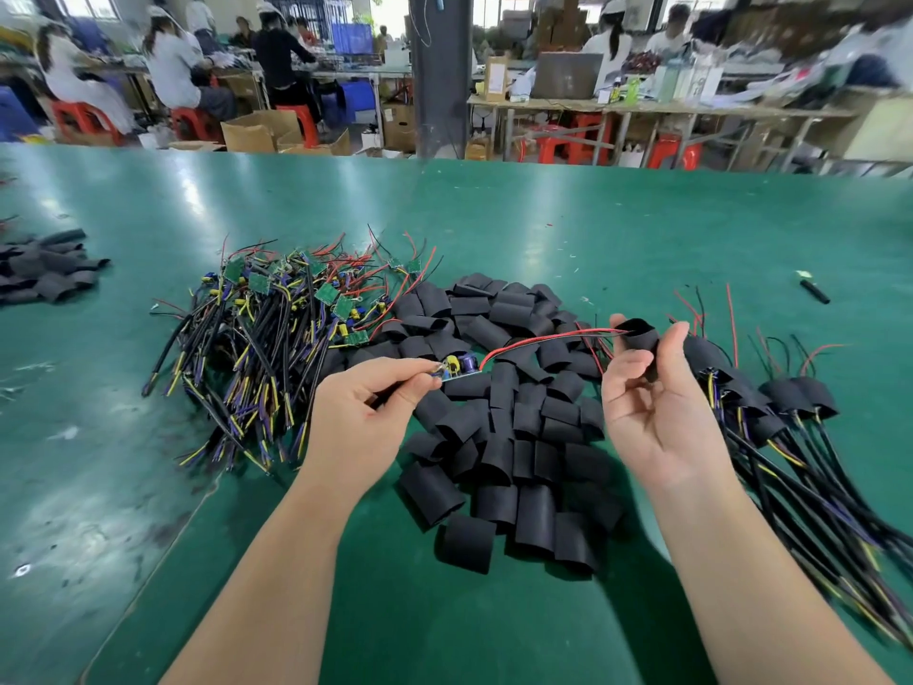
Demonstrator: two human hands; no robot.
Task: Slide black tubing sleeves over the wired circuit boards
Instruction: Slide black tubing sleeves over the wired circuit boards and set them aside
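My left hand [368, 412] pinches a small wired circuit board [459, 369] by its near end, just above the sleeve pile. Its red and black wires [543, 338] run right into the mouth of a black tubing sleeve [640, 336], which my right hand [657, 412] holds between thumb and fingers. The board itself is outside the sleeve. A pile of loose black sleeves [509, 427] lies between my hands. Bare wired boards [276, 333] are heaped at the left. Sleeved boards with cables [785, 402] lie at the right.
The green table [593, 229] stretches far ahead. Another heap of black sleeves [44, 269] sits at the far left edge. A black marker-like object [812, 289] lies at the right. People work at benches beyond the table.
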